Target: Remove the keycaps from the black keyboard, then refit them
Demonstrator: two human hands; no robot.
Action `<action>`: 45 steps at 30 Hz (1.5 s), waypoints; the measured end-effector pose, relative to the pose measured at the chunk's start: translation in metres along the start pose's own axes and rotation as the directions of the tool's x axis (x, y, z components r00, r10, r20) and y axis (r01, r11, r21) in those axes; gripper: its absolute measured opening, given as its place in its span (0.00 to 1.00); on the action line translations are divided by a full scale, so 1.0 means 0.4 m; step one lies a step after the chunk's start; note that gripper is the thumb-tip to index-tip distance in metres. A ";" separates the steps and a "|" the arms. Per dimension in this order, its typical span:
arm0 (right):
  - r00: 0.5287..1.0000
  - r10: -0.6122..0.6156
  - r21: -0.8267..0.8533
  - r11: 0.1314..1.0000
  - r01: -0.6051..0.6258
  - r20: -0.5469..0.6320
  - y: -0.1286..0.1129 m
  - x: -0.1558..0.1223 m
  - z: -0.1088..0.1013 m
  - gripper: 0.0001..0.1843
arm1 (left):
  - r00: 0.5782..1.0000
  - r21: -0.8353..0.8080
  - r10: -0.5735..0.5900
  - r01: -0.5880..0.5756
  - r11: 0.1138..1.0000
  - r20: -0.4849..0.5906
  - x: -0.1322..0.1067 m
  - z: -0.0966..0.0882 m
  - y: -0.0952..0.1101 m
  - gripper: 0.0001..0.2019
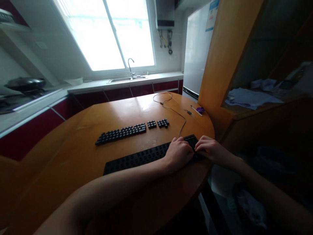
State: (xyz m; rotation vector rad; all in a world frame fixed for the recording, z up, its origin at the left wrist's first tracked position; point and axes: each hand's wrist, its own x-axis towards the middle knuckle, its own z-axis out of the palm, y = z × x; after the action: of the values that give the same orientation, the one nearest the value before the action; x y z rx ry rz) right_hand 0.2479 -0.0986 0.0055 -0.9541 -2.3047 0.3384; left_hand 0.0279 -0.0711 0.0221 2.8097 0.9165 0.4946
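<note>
A black keyboard (139,158) with its keycaps off over most of its face lies along the table's near side. My left hand (179,152) rests across its right half, fingers curled over the far edge and gripping it. At the right end, my right hand (210,148) is closed in a pinch against the key area. Whatever sits between those fingertips is hidden. Behind the keyboard, loose black keycaps (122,133) are laid out in key order, with two smaller keycap groups (163,122) to their right.
A thin cable (177,112) runs from the keyboard in loops over the wooden table (73,143). Near the right edge lie a white stick (196,110), a purple item (200,110) and a small dark tool (189,112). A wooden cabinet (221,65) borders the table's right side.
</note>
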 end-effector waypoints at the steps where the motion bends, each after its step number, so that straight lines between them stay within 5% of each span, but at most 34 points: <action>1: 1.000 -0.010 -0.004 1.000 0.010 -0.002 0.001 0.000 0.002 0.08 | 1.000 0.009 0.005 -0.005 1.000 -0.006 -0.001 -0.001 0.003 0.08; 16: 0.999 -0.023 -0.040 0.999 0.024 0.028 -0.002 0.005 0.001 0.12 | 0.999 -0.025 0.041 -0.041 0.999 -0.011 -0.004 0.004 -0.005 0.07; 23: 0.999 -0.025 -0.061 0.998 0.028 0.040 -0.002 -0.007 0.002 0.11 | 0.993 0.087 0.113 -0.116 0.989 0.043 -0.003 -0.005 0.005 0.09; 28: 0.996 0.045 -0.091 0.995 -0.038 0.073 -0.020 -0.019 0.000 0.11 | 0.976 0.192 0.199 -0.213 0.958 0.089 -0.013 -0.004 0.016 0.12; 35: 0.995 0.097 -0.050 0.994 -0.096 0.027 -0.026 -0.028 0.006 0.11 | 0.982 0.157 0.169 -0.181 0.971 0.082 -0.032 -0.006 0.019 0.13; 41: 0.974 0.159 -0.087 0.981 -0.174 -0.159 -0.009 0.112 0.000 0.10 | 0.998 0.004 0.045 -0.044 0.999 -0.033 -0.096 -0.098 -0.028 0.12; 45: 0.979 0.195 -0.263 0.943 -0.202 -0.053 0.046 0.276 0.057 0.10 | 0.987 -0.040 -0.058 0.053 0.998 -0.147 -0.191 -0.185 -0.102 0.12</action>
State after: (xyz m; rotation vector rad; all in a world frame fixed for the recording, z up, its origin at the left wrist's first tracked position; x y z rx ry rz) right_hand 0.1830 -0.0076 0.0284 -1.3228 -2.2724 0.0953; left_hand -0.0785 -0.0813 0.0616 2.7364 0.9997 0.7129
